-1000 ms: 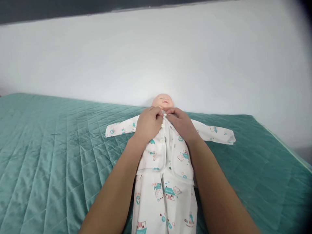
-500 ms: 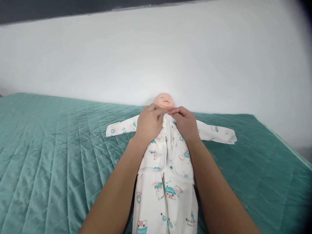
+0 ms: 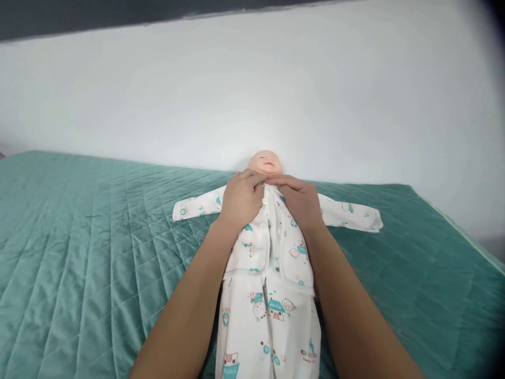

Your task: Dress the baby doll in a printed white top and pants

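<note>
A baby doll lies on its back, dressed in a white printed jacket and matching trousers. The jacket's sleeves stretch out to both sides. Two pale buttons show along its front edge, and the front lies partly open lower down. My left hand is closed at the collar, its fingertips at the doll's neck. Opposite it, my right hand has its fingers pressed together at the other side of the collar. The fingertips of both hands meet there, and the bit of cloth under them is mostly hidden.
A green quilted bedspread lies under the doll and reaches to both sides. Behind the doll's head rises a pale wall, with a dark band along the top.
My right hand's fingers have flattened and moved slightly left over the collar, towards my left fingertips. My left hand stays almost in place, and the doll lies as before.
</note>
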`<state>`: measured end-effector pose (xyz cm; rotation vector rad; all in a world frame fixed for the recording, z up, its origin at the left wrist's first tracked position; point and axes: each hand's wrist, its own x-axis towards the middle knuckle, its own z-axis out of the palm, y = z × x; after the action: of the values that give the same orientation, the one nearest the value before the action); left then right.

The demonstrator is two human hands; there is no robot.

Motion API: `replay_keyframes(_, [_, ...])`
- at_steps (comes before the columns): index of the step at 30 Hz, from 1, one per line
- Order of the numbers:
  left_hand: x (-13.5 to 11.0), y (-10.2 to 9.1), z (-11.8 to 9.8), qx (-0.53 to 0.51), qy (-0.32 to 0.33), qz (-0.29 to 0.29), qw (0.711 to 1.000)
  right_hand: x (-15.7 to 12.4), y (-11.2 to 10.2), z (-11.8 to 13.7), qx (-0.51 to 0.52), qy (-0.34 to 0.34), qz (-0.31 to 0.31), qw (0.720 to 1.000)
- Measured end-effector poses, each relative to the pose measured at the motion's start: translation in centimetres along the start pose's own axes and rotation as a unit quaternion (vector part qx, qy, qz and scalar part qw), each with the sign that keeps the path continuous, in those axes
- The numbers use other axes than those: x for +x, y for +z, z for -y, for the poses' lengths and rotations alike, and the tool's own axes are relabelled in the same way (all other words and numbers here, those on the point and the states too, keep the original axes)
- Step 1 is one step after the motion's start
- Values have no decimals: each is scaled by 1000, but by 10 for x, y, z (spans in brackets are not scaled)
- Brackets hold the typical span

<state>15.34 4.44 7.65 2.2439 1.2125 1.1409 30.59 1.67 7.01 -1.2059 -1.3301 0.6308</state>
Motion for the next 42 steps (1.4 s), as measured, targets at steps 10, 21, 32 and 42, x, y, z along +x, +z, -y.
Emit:
replay_keyframes(10, [-14,-5,-3,-63,-17,-55,996,-36,-8,23,-137,0,128,982])
replay_keyframes(21, [-54,-10,-24,-116,-29,-77,990,-107,-6,29,-99,19,9,995])
replay_keyframes(32, [-50,-14,-23,-151,-75,-26,985,-96,-4,39,-149,43,19,988])
replay_keyframes(42, [-52,-11,-23,-152,-59,-39,986,-93,1,42,-110,69,7,991])
